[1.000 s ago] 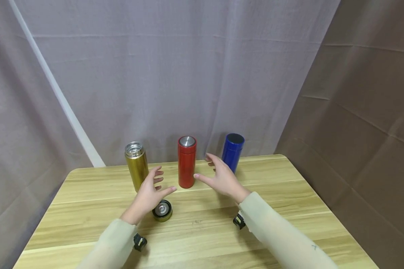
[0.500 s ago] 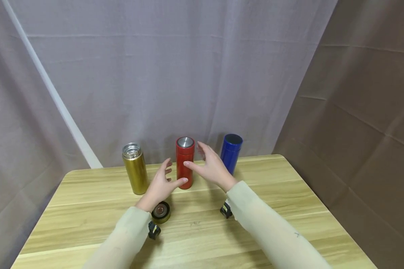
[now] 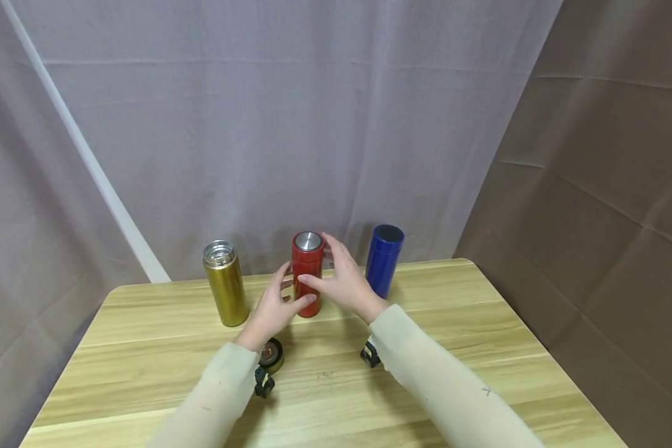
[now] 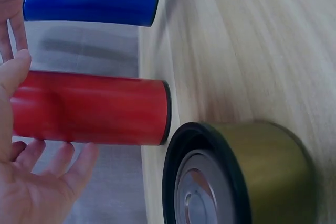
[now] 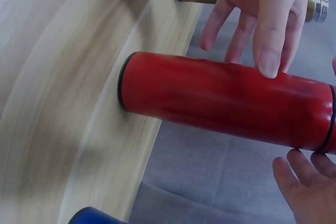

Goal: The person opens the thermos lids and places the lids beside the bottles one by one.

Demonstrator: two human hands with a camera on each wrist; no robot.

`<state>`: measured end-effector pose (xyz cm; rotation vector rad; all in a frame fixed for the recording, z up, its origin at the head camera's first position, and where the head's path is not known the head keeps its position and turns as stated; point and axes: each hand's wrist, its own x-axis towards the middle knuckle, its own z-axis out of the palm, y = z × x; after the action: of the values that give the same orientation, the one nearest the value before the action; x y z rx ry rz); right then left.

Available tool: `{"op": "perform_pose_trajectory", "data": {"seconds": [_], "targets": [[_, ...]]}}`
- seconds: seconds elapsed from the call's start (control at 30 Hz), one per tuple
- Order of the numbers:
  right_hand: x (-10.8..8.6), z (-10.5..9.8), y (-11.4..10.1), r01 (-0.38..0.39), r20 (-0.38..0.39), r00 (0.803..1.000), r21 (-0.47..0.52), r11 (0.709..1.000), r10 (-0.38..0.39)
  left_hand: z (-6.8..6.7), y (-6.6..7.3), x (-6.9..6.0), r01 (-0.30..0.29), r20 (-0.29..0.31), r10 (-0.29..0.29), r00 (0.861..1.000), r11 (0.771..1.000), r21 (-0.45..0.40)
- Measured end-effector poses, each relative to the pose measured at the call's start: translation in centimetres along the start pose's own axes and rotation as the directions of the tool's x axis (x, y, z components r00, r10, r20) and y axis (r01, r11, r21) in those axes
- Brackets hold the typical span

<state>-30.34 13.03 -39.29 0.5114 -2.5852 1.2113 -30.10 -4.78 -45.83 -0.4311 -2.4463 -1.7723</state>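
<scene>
A red thermos (image 3: 307, 264) with a steel-topped lid stands upright near the table's back edge, between both hands. My left hand (image 3: 270, 313) is at its lower left side, thumb in front and fingers extended; in the right wrist view the left thumb (image 5: 269, 64) touches or nearly touches the body. My right hand (image 3: 347, 283) reaches around the upper right side, near the lid seam, with its thumb across the front. In the right wrist view the right fingertips (image 5: 302, 166) lie close to the seam; firm contact cannot be told.
An uncapped gold thermos (image 3: 226, 291) stands on the left. Its likely lid (image 3: 272, 357), gold and black, lies upturned beside my left wrist. A blue thermos (image 3: 384, 261) stands capped on the right. Behind the wooden table (image 3: 470, 361) hangs a grey curtain (image 3: 257, 137).
Both hands have moved inward to the red thermos, the left going right and the right going left, from standing apart on either side. The bottles stay in place.
</scene>
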Motion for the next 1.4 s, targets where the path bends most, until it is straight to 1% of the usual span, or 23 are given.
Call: {"op": "perform_pose_trajectory", "data": {"seconds": [0.2, 0.3, 0.43, 0.53, 0.6, 0.7, 0.8, 0.9, 1.0, 1.07, 1.2, 1.27, 1.33, 1.4], "targets": [[-0.1, 0.8, -0.6, -0.006, -0.006, 1.000, 0.017, 1.000, 0.006, 0.1, -0.2, -0.4, -0.016, -0.022, 0.016, 1.000, 1.000, 0.015], [-0.2, 1.1, -0.8, -0.001, -0.013, 1.000, 0.005, 1.000, 0.001, 0.2, -0.3, -0.5, -0.026, -0.024, 0.027, 0.999, 0.999, 0.019], [-0.7, 1.4, -0.9, 0.027, -0.019, 0.999, -0.011, 1.000, -0.027, 0.3, -0.5, -0.7, -0.040, -0.022, 0.040, 0.999, 0.998, 0.041], [-1.3, 1.4, -0.9, 0.063, -0.024, 0.998, -0.002, 0.998, -0.063, 0.4, -0.6, -1.0, -0.054, -0.032, 0.056, 0.998, 0.997, 0.061], [-1.7, 1.4, -0.8, 0.083, -0.031, 0.996, 0.018, 0.996, -0.082, 0.5, -0.6, -1.1, -0.071, -0.033, 0.074, 0.997, 0.995, 0.074], [-2.2, 1.1, -0.9, 0.111, -0.047, 0.993, 0.039, 0.993, -0.109, 0.5, -0.6, -1.3, -0.114, -0.027, 0.118, 0.993, 0.989, 0.096], [-2.6, 0.5, -1.1, 0.137, -0.059, 0.989, 0.061, 0.989, -0.134, 0.3, -0.3, -1.6, -0.128, -0.022, 0.132, 0.991, 0.983, 0.134], [-3.1, -0.3, -1.4, 0.154, -0.067, 0.987, 0.086, 0.984, -0.149, -0.1, 0.3, -2.2, -0.135, -0.019, 0.140, 0.990, 0.975, 0.177], [-3.6, -1.0, -1.8, 0.155, -0.074, 0.987, 0.147, 0.977, -0.145, -0.6, 1.2, -2.8, -0.170, -0.011, 0.176, 0.984, 0.965, 0.199], [-3.9, -1.5, -2.0, 0.139, -0.071, 0.989, 0.209, 0.968, -0.127, -0.9, 1.9, -3.2, -0.196, -0.006, 0.201, 0.979, 0.960, 0.201], [-4.3, -2.2, -2.7, 0.090, -0.039, 0.996, 0.367, 0.926, -0.081, -1.4, 3.2, -3.8, -0.230, 0.010, 0.233, 0.972, 0.952, 0.204], [-4.6, -2.6, -3.4, 0.070, -0.019, 0.997, 0.426, 0.902, -0.068, -1.7, 3.8, -4.0, -0.243, 0.018, 0.244, 0.970, 0.947, 0.213], [-4.9, -3.1, -4.3, 0.061, 0.000, 0.998, 0.458, 0.887, -0.068, -1.9, 4.2, -4.2, -0.258, 0.034, 0.257, 0.966, 0.941, 0.220], [-5.4, -3.5, -5.0, 0.052, 0.020, 0.997, 0.468, 0.882, -0.070, -2.2, 4.4, -4.5, -0.277, 0.047, 0.274, 0.961, 0.931, 0.238]]}}
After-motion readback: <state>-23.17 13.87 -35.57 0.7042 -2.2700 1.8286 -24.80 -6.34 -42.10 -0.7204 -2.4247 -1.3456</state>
